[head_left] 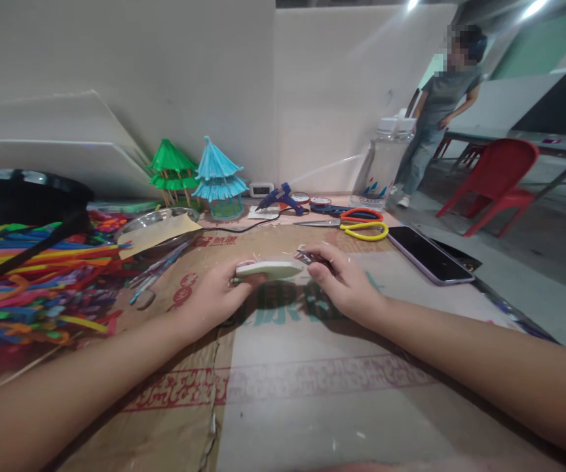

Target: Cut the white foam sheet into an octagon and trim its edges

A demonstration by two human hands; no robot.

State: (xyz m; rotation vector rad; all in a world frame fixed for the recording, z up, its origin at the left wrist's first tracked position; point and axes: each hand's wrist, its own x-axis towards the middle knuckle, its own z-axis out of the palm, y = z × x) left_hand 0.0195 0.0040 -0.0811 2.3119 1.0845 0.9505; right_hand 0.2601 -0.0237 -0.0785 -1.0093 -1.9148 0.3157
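My left hand [226, 292] holds a flat, pale green-white piece [269, 269] by its left end, above the printed cardboard on the table. Close to the right end of that piece, my right hand [339, 278] is closed on a small dark metal tool [304, 256], most of which my fingers hide. Thin light strands show at the tool's tip. Whether the tool touches the piece is hard to tell.
Colourful fuzzy sticks [32, 282] lie at left. Behind my hands stand green [171, 167] and blue [219, 172] roofed models, a glue gun [282, 198], scissors [364, 225] and a bottle [378, 164]. A phone [428, 254] lies right. A person [443, 98] stands beyond.
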